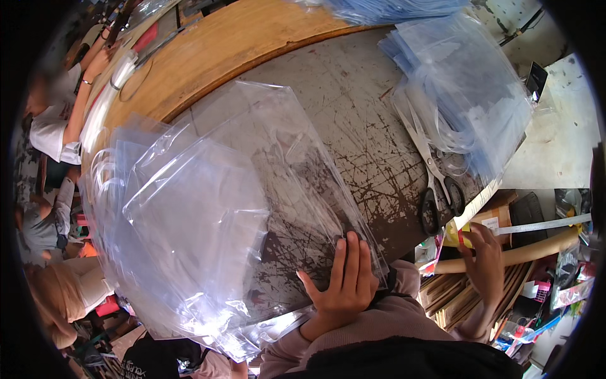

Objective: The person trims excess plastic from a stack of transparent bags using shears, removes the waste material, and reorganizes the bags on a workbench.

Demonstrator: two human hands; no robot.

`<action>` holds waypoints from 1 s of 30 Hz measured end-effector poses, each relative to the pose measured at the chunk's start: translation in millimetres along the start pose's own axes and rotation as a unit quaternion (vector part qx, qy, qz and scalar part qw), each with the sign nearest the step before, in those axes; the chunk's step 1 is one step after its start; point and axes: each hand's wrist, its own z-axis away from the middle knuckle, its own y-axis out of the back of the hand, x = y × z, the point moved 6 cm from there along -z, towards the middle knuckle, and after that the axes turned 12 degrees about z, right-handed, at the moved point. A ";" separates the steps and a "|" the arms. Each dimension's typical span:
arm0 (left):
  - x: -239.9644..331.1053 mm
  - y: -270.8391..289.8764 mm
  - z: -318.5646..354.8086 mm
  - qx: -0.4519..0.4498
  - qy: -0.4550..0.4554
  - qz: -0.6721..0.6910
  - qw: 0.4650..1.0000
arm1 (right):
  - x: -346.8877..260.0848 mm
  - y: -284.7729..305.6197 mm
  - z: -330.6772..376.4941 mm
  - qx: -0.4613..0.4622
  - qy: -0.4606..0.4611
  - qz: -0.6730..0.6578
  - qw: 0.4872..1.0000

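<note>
Head view: a clear plastic sleeve (297, 177) is laid flat on the scratched dark tabletop (353, 120), its near corner pinned under the left hand (344, 278). Fingers are extended, close together and pressed flat on the film; nothing is gripped.

To the left, a loose pile of clear plastic bags (183, 240) is spread over the table edge, overlapping the sleeve's left side. A second stack of clear bags (467, 88) is placed at the far right of the table, bluish where the layers build up. Steel scissors with black handles (435, 170) are laid just beside that stack, blades under its edge, handles toward the person.

The right hand (483, 259) is held off the table's right edge, fingertips on a yellow package (456, 234) with a red mark (fingers slightly curled; whether it is gripped cannot be told). A white strip (543, 225) runs right from that spot. Below it, flat brown cardboard sheets (454, 297) are stacked on edge.

The far tabletop is bare light wood (233, 44). Another person in a white shirt (53, 126) is seated at upper left, forearm on the wood.
</note>
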 end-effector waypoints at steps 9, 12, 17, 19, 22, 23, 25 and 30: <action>-6.8 13.1 -16.2 -0.045 0.085 0.173 0.980 | -65.4 29.4 -51.4 0.195 -0.002 -0.097 0.976; -8.1 14.7 -16.9 -0.061 0.079 0.190 0.977 | -56.0 22.1 -49.2 0.137 -0.036 -0.115 0.983; 1.7 1.5 -20.2 -0.059 0.049 0.175 0.982 | -28.6 14.7 -40.4 0.066 0.045 -0.313 0.946; 8.7 -2.1 -24.7 -0.045 0.045 0.172 0.983 | -10.8 -2.6 -34.0 0.000 -0.078 -0.661 0.746; 11.3 -2.7 -27.2 -0.021 0.050 0.173 0.984 | -14.4 -10.6 -19.1 -0.062 -0.073 -0.733 0.674; 10.9 -2.5 -26.9 -0.017 0.050 0.172 0.984 | -21.9 -13.0 -14.1 -0.108 -0.051 -0.774 0.622; 12.2 -1.5 -28.0 -0.013 0.047 0.175 0.983 | -25.2 -13.7 -3.6 -0.129 -0.045 -0.768 0.626; 10.6 -0.6 -27.6 -0.016 0.044 0.176 0.983 | -41.8 -15.7 11.3 -0.235 -0.010 -0.738 0.633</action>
